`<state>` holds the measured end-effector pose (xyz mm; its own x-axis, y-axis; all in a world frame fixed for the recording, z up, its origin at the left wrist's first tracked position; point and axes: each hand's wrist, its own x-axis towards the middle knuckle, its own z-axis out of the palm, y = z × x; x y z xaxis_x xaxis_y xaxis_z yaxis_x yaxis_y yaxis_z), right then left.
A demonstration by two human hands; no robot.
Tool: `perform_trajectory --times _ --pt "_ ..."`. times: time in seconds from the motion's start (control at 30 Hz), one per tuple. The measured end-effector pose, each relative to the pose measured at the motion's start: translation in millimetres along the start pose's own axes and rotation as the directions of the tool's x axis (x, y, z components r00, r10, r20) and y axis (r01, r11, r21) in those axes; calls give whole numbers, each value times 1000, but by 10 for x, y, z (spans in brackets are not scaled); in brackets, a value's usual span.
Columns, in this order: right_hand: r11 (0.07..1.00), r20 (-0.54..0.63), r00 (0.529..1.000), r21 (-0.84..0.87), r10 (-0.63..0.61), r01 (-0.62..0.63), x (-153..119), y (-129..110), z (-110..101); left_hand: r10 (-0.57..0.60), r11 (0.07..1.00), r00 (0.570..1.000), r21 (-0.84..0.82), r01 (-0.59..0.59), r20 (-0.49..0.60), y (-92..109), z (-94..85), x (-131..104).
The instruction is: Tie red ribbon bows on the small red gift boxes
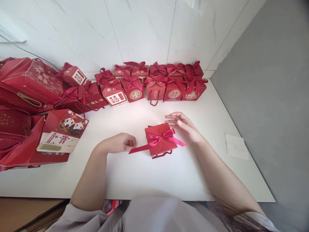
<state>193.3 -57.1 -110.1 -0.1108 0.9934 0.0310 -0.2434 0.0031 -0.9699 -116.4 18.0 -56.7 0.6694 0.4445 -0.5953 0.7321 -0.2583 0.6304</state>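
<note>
A small red gift box sits on the white table in front of me, its top flaps folded together. A pink-red satin ribbon is tied in a bow across the top, one long tail pointing left and a shorter one right. Twisted cord handles show at its near side. My left hand is to the left of the box, fingers curled in, just above the tip of the long tail; nothing shows in them. At the box's right far corner, my right hand is open with its fingers apart.
Several ribboned red gift boxes line the back of the table along the tiled wall. Larger red bags and boxes crowd the left side. A white paper square lies near the right edge, beside a grey wall.
</note>
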Motion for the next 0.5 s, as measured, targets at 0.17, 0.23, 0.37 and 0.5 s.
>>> perform_trajectory --times 0.17,0.23,0.37,0.5 --pt "999 -38 998 13 50 -50 32 104 -177 -7 999 878 -47 -18 -478 -5 -6 29" --pt "997 -25 998 32 65 -64 42 122 -211 44 991 851 -86 -105 -524 32 34 37" --pt "995 -13 998 76 60 -59 47 143 -222 251 941 849 -89 -327 -464 214 241 54" --pt "993 -20 999 105 51 -48 56 172 -221 429 894 727 139 -425 -536 434 502 119"
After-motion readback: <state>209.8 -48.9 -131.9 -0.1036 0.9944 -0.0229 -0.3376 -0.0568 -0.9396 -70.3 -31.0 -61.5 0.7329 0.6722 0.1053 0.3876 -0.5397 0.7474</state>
